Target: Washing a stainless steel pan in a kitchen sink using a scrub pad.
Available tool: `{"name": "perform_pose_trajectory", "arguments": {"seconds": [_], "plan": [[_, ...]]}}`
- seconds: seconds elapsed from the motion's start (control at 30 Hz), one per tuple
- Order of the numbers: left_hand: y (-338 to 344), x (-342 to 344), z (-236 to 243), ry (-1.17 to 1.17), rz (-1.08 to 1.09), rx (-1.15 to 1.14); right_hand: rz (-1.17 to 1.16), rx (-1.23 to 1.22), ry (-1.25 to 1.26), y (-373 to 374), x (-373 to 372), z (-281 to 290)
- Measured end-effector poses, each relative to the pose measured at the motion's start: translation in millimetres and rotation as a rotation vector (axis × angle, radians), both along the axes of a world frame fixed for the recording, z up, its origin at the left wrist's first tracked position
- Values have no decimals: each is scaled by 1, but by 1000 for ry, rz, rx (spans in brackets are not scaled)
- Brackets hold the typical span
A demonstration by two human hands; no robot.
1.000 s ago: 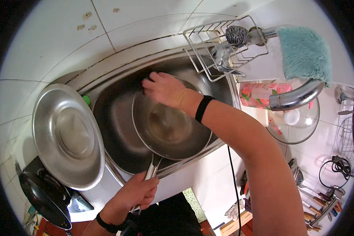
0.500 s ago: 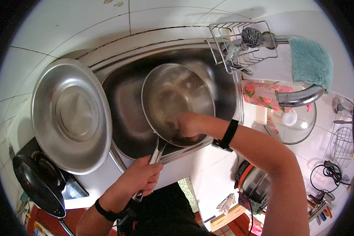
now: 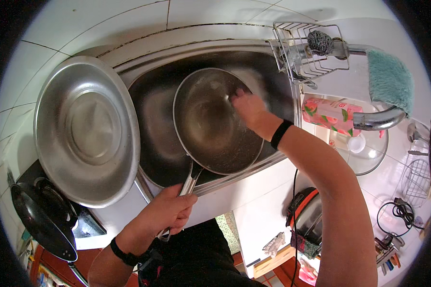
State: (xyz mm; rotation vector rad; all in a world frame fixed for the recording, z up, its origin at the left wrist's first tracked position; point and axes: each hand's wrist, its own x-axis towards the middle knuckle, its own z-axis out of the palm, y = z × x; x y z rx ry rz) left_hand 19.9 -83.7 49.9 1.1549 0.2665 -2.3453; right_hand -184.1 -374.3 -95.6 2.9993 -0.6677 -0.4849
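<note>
A deep grey pan with a long metal handle is held over the metal sink, its wet inside facing me. My left hand is wrapped round the handle near the sink's front edge. Inside the pan, the curled fingers of my right hand press against the right part of the wall. Whatever they hold, if anything, is hidden; only a small pale glint shows at the fingertips. Water and streaks lie on the pan's bottom.
Left of the sink leans a large oval metal basin, with a black frying pan below it. A wire rack holds a grey scourer. The faucet wears a teal cloth, beside a pink bottle and glass lid.
My right hand has moved up and away from the pan's near wall to its right wall. The left hand keeps its grip on the handle. The whole view has shifted slightly.
</note>
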Motion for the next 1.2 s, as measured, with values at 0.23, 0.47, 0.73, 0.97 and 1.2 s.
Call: {"name": "perform_pose_trajectory", "arguments": {"seconds": [0.23,0.47,0.73,0.97,1.2], "plan": [[-2,3,1,-32,-47,23,-740,1338,376,76,43,54],[-2,2,3,-3,-10,41,-270,163,331,14,12,8],[-1,18,-6,-2,-129,19,64,587,-208,64,121,22],[2,10,0,-32,-109,7,287,391,-267,40,93,-5],[6,14,3,-67,-32,-10,-182,398,311,26,36,4]]}}
